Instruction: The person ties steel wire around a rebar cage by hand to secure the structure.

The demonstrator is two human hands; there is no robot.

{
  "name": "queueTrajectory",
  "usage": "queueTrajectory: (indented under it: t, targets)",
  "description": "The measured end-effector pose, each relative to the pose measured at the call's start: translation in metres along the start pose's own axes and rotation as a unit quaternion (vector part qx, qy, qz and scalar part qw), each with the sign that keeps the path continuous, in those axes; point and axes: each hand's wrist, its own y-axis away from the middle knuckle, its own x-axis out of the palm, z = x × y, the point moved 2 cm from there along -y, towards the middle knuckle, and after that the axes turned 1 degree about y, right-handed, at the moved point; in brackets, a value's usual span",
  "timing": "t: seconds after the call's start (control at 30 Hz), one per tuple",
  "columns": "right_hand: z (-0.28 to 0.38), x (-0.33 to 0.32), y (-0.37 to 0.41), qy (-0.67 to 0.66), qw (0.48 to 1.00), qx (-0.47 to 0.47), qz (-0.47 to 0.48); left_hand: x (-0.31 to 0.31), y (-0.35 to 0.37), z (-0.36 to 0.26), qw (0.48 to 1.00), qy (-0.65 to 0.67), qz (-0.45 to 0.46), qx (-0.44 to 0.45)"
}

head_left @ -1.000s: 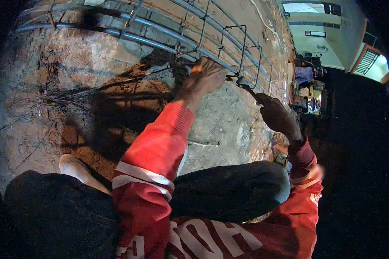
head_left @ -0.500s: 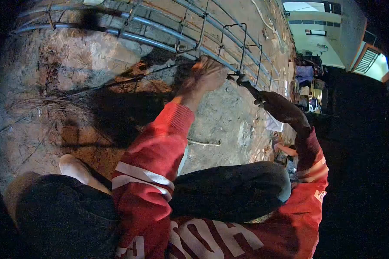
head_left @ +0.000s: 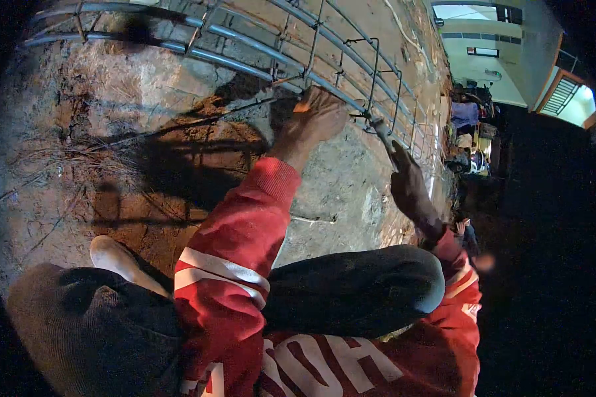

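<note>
A cage of steel rebar (head_left: 235,64) with square wire stirrups (head_left: 375,73) runs from upper left toward the right. My left hand (head_left: 320,118) is closed around its lower bar, beside a stirrup. In my right hand (head_left: 412,190) is a pair of pliers (head_left: 385,137), its handles inside my closed fingers. The jaws of the pliers are at the lower bar, close to where a stirrup crosses it, just right of my left hand. Whether they grip a tie wire there is too small to tell.
Rough soil and concrete ground (head_left: 338,178) lies under the cage, with a bundle of thin wires (head_left: 73,155) at left and a short stick (head_left: 313,220) near my knee. Another person's hand (head_left: 463,225) shows at right. Piled belongings (head_left: 467,119) stand farther back.
My right hand has moved left and slightly down, turning the pliers to a steeper angle. My left hand keeps its place on the bar. Another person shows more at right.
</note>
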Motion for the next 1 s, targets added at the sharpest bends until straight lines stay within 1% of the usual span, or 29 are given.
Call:
queueTrajectory:
  t: [0.03, 0.07, 0.1, 0.13, 0.17, 0.2, 0.23, 0.27, 0.3, 0.33, 0.4, 0.43, 0.47, 0.53, 0.57, 0.63, 0.67, 0.73, 0.77, 0.83, 0.87, 0.93, 0.97, 1.0]
  targets:
    - [0.000, 0.002, 0.004, 0.037, 0.998, -0.038, -0.020, 0.010, 0.003, 0.002, 0.999, -0.019, -0.045, 0.014]
    - [0.003, 0.003, 0.005, 0.073, 0.994, -0.076, -0.040, 0.004, 0.003, 0.000, 0.995, -0.038, -0.089, 0.028]
    - [0.005, 0.002, 0.005, 0.054, 0.994, -0.076, -0.059, 0.003, 0.003, 0.001, 1.000, -0.001, 0.003, -0.004]
    - [0.006, 0.001, 0.005, 0.035, 0.994, -0.075, -0.077, 0.000, 0.005, 0.000, 1.000, -0.003, 0.005, -0.003]
    - [0.001, -0.004, 0.006, -0.010, 0.997, 0.077, -0.026, -0.005, 0.007, -0.001, 0.998, -0.020, -0.062, 0.011]
    - [-0.023, 0.000, 0.013, 0.037, 0.992, -0.075, -0.097, -0.007, 0.009, -0.004, 0.991, -0.036, -0.127, 0.026]
    - [-0.012, -0.009, 0.008, 0.056, 0.994, -0.066, -0.073, -0.009, 0.007, -0.004, 0.991, -0.035, -0.124, 0.030]
    - [-0.001, -0.019, 0.003, 0.073, 0.995, -0.055, -0.050, -0.008, 0.002, -0.002, 0.998, -0.016, -0.061, 0.016]
    - [-0.008, -0.023, 0.001, 0.112, 0.990, -0.072, -0.050, -0.008, -0.001, -0.002, 1.000, 0.002, 0.002, 0.004]
    - [-0.002, -0.032, -0.010, 0.078, 0.995, -0.067, -0.007, -0.015, -0.002, -0.005, 1.000, 0.001, 0.006, 0.012]
    - [-0.019, -0.040, -0.022, 0.058, 0.992, -0.097, 0.055, -0.025, -0.006, -0.007, 0.996, -0.036, 0.084, 0.004]
    - [-0.007, -0.047, -0.032, 0.079, 0.988, -0.070, 0.114, -0.020, -0.004, -0.006, 0.998, -0.038, 0.044, 0.022]
    - [-0.013, -0.048, -0.035, 0.084, 0.985, -0.108, 0.108, -0.020, -0.004, -0.006, 0.998, -0.042, 0.046, 0.027]
    - [-0.021, -0.051, -0.042, 0.085, 0.982, -0.112, 0.127, -0.022, -0.001, -0.005, 0.996, -0.062, -0.030, 0.053]
    - [-0.021, -0.053, -0.043, 0.082, 0.983, -0.112, 0.123, -0.022, -0.001, -0.005, 0.996, -0.065, -0.028, 0.056]
    - [-0.017, -0.057, -0.043, 0.125, 0.969, -0.147, 0.157, -0.020, -0.004, -0.004, 0.998, -0.046, 0.003, 0.053]
    - [-0.018, -0.057, -0.041, 0.123, 0.970, -0.145, 0.154, -0.016, -0.004, -0.002, 0.997, -0.047, 0.005, 0.057]
    - [-0.018, -0.055, -0.042, 0.137, 0.972, -0.145, 0.120, -0.012, -0.005, 0.002, 0.996, -0.045, 0.075, 0.019]
    - [-0.019, -0.052, -0.042, 0.137, 0.973, -0.145, 0.118, -0.014, -0.005, 0.001, 0.996, -0.047, 0.075, 0.021]
    - [-0.026, -0.044, -0.041, 0.063, 0.981, -0.066, 0.173, -0.018, -0.002, -0.005, 0.999, 0.003, 0.043, 0.019]
    - [-0.027, -0.042, -0.039, 0.063, 0.981, -0.065, 0.172, -0.020, -0.005, -0.007, 0.999, 0.003, 0.043, 0.021]
    - [-0.018, -0.040, -0.037, 0.130, 0.969, -0.187, 0.098, -0.021, -0.008, -0.007, 0.998, -0.006, 0.061, 0.011]
    - [-0.010, -0.046, -0.038, 0.091, 0.978, -0.122, 0.141, -0.021, -0.008, -0.006, 0.998, -0.008, 0.064, 0.013]
    - [-0.008, -0.045, -0.039, 0.088, 0.979, -0.122, 0.139, -0.020, -0.008, -0.005, 0.996, -0.021, 0.082, 0.008]
